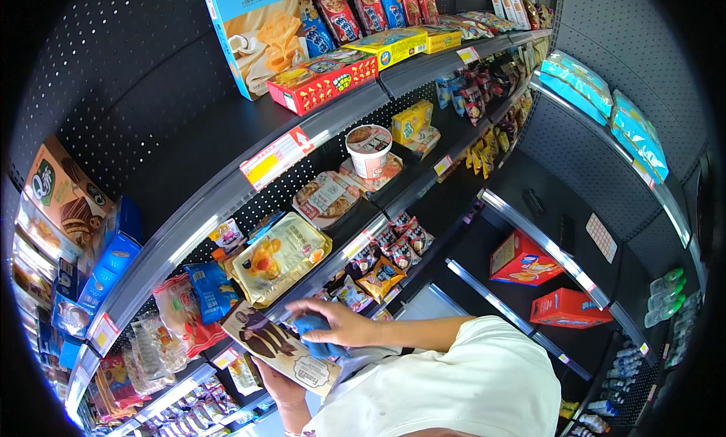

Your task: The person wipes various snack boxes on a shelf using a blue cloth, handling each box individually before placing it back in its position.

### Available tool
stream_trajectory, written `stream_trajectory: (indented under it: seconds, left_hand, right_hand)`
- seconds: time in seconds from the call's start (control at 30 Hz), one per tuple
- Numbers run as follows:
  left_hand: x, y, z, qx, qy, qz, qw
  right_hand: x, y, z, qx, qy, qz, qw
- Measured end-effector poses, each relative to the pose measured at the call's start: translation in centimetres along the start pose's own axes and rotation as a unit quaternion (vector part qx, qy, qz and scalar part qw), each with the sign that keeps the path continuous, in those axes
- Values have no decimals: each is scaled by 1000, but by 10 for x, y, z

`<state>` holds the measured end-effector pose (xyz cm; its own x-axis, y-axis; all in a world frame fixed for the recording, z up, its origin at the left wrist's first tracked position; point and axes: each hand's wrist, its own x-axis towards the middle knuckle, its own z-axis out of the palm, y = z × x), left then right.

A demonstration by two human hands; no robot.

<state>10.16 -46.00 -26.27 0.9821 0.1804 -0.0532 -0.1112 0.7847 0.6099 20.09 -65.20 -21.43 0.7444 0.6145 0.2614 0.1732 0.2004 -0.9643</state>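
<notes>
A Franzzi cookie box [283, 346], brown and cream with a picture of chocolate biscuits, is tilted before my chest. My left hand [278, 383] supports it from below at its lower edge. In my right hand [340, 321] a crumpled blue cloth [317, 335] lies against the box's upper right side. Just beyond the box, a clear-lidded tray pack of pastries [281, 258] stands on the shelf, beside a blue snack bag [210, 292] and a red and clear bag [187, 315].
A black shelf edge with price tags [278, 156] curves across above my hands. A white tub [370, 148] stands on flat packs behind it. Red and yellow boxes [326, 77] line the upper shelf. Two red cartons [530, 258] rest on the lower shelves at the right.
</notes>
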Motion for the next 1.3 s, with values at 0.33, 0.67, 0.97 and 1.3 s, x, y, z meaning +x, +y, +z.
stream_trajectory:
  seconds: [0.33,0.67,0.97,1.3]
  left_hand:
    - [11,10,-34,65,-47,32,996]
    - [-2,-10,-8,-102,41,-122,987]
    - [2,28,-39,-72,-106,-2,992]
    - [-14,-6,37,-35,75,-90,992]
  right_hand:
    - [10,-19,53,-318,-148,-248,903]
    - [48,8,54,-423,-70,-223,876]
    - [-2,1,77,-322,-180,-259,893]
    - [58,-6,45,-341,-33,-213,915]
